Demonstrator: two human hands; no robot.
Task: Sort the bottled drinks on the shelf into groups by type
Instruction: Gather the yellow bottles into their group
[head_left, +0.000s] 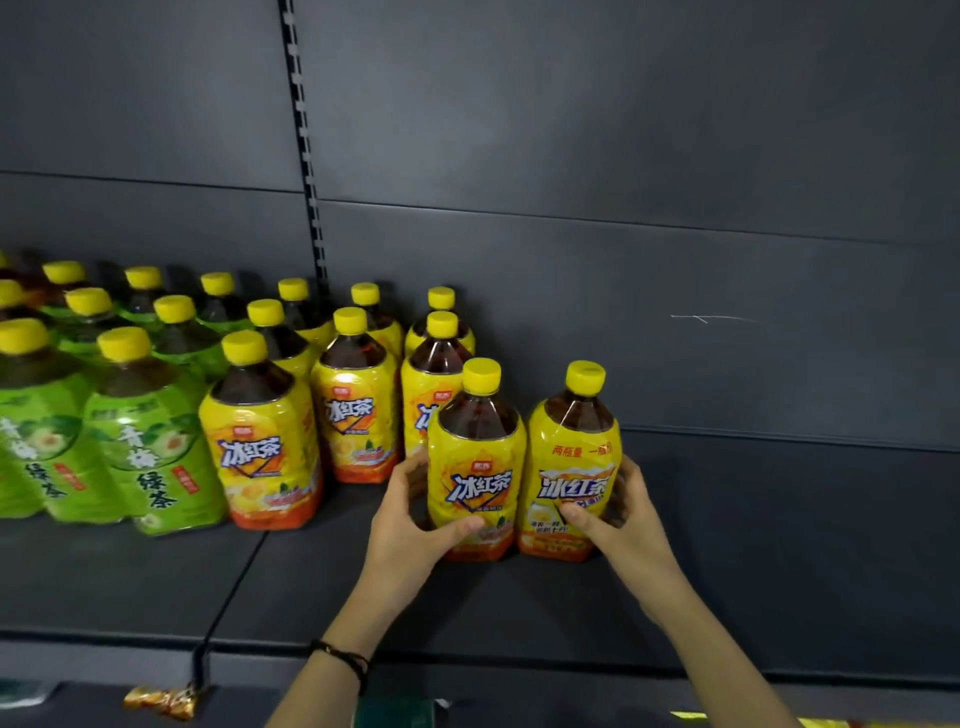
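Two touching bottles — left bottle within curled left grip, right bottle within curled right grip

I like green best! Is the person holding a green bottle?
No, the left hand and right hand grip two yellow-label bottles; the green-label bottles stand untouched at the left.

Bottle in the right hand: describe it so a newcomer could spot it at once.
On the dark shelf, yellow-labelled tea bottles stand right of green-labelled ones. Two stand in front, one in each hand; the rightmost bottle, in the right hand, is it. Only its label has a row of red characters across the top.
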